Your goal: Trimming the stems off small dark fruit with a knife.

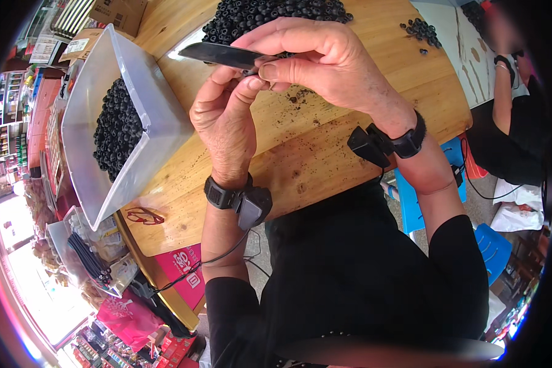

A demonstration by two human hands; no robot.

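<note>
In my right hand, fingers closed, is a knife with a dark blade pointing left. My left hand is closed in a pinch just under the blade, around a small black ring-shaped piece mostly hidden by the fingertips. Both hands meet above the wooden table. Behind them lies a large pile of small black ring-shaped pieces. Dark crumbs and shavings are scattered on the wood below.
A clear plastic bin with more black pieces stands tilted at the left. Red-framed glasses lie near the front left. A small group of black pieces sits at the far right. Blue stools and another person's arm are at the right.
</note>
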